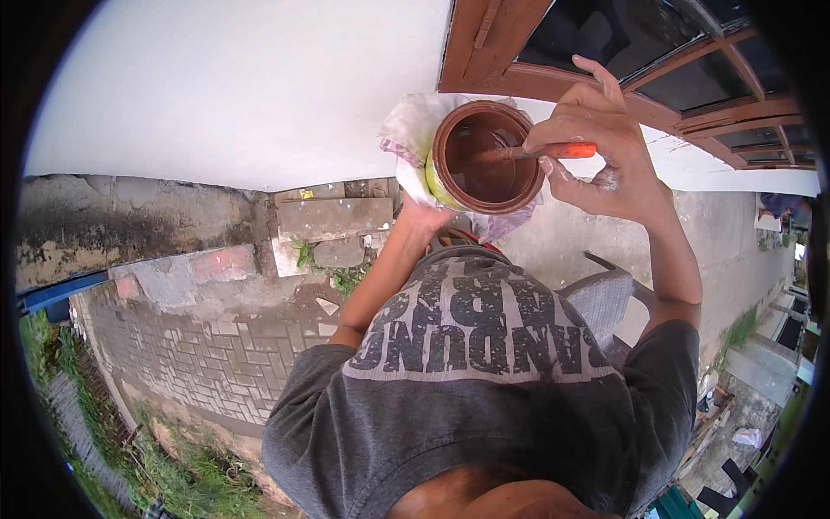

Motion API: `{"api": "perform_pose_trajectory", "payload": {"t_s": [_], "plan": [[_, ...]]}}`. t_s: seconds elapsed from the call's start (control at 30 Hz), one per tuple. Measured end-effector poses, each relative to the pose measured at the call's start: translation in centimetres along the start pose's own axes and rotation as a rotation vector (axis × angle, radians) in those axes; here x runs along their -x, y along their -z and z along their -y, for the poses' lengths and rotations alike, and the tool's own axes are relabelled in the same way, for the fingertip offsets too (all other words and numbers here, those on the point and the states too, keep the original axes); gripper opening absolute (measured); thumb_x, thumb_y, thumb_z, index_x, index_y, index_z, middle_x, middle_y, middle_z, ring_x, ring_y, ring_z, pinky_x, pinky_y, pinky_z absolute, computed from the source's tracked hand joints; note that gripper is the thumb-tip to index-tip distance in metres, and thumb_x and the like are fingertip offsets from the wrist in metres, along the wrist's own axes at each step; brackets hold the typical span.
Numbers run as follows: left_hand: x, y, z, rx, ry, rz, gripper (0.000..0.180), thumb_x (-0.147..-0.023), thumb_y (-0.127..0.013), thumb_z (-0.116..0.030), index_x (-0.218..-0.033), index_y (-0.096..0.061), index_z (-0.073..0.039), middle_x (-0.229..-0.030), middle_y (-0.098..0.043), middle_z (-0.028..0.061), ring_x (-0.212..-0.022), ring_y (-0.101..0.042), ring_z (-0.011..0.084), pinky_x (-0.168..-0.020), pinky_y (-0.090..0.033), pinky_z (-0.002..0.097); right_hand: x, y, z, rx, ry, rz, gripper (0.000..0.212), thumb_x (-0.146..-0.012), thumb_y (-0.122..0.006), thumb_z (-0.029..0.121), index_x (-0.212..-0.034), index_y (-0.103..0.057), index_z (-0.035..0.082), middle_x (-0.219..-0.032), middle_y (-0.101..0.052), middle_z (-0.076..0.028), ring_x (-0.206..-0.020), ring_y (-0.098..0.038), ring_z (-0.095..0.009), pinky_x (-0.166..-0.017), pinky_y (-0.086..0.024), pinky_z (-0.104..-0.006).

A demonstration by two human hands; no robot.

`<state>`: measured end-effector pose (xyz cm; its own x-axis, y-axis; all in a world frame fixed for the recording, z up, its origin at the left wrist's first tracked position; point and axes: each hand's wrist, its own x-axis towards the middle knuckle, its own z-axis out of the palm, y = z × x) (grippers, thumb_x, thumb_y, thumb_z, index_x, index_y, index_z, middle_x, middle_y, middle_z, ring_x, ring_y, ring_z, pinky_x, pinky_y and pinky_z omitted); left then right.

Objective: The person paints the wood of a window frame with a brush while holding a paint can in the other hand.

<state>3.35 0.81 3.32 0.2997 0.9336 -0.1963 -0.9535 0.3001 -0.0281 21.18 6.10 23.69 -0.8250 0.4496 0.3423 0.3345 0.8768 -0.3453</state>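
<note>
My left hand [421, 214] supports a paint can [437, 173] from below, its fingers mostly hidden behind the can and a pale, stained cloth [406, 125] wrapped around it. The can has a green-yellow side and a brown-smeared rim. Brown paint [471, 160] lies inside. Above the can's right edge, my right hand [605, 143] pinches a paintbrush [572, 150] with an orange handle. Its bristle end reaches into the can, over or in the paint; I cannot tell which. Whitish smudges mark the right hand, and one finger sticks out.
A white wall [225, 95] rises ahead, with a brown-framed window [510, 52] at the upper right. To the right of my body stands a grey chair [601, 303]. Broken masonry [181, 281] and paving [233, 363] are at left, with a concrete slab [333, 216] beside the wall's foot.
</note>
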Motion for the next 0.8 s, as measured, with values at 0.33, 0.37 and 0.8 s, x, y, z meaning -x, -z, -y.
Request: {"api": "perform_pose_trajectory", "payload": {"t_s": [0.33, 0.37, 0.8], "plan": [[0.1, 1.1, -0.1, 0.034, 0.036, -0.012, 0.053, -0.098, -0.034, -0.044, -0.131, -0.049, -0.006, -0.13, -0.054, 0.0164, -0.119, -0.054, 0.0316, -0.1, -0.045, 0.0527, 0.8, 2.6, 0.9, 0.016, -0.029, -0.109, 0.021, -0.061, -0.068, 0.008, -0.081, -0.071, 0.014, -0.071, -0.066, 0.004, -0.073, -0.058, -0.017, -0.109, -0.026, -0.0512], [0.1, 1.2, -0.1, 0.106, 0.076, 0.013, 0.053, -0.098, -0.035, -0.044, -0.131, -0.05, -0.006, -0.13, -0.055, 0.0161, -0.119, -0.054, 0.0319, -0.1, -0.044, 0.0537, 1.0, 2.6, 1.1, 0.01, -0.037, -0.094, 0.024, -0.058, -0.065, 0.007, -0.08, -0.072, 0.014, -0.069, -0.066, 0.003, -0.072, -0.058, -0.018, -0.109, -0.026, -0.0511], [-0.8, 1.1, 0.1, 0.124, 0.159, 0.104, 0.057, -0.097, -0.033, -0.049, -0.132, -0.048, -0.006, -0.132, -0.053, 0.016, -0.12, -0.053, 0.0318, -0.1, -0.044, 0.0524, 3.7, 4.1, 0.4, -0.027, -0.239, -0.148, 0.016, -0.07, -0.067, 0.008, -0.085, -0.072, 0.011, -0.064, -0.063, 0.0, -0.07, -0.058, -0.015, -0.111, -0.026, -0.0507]]}}
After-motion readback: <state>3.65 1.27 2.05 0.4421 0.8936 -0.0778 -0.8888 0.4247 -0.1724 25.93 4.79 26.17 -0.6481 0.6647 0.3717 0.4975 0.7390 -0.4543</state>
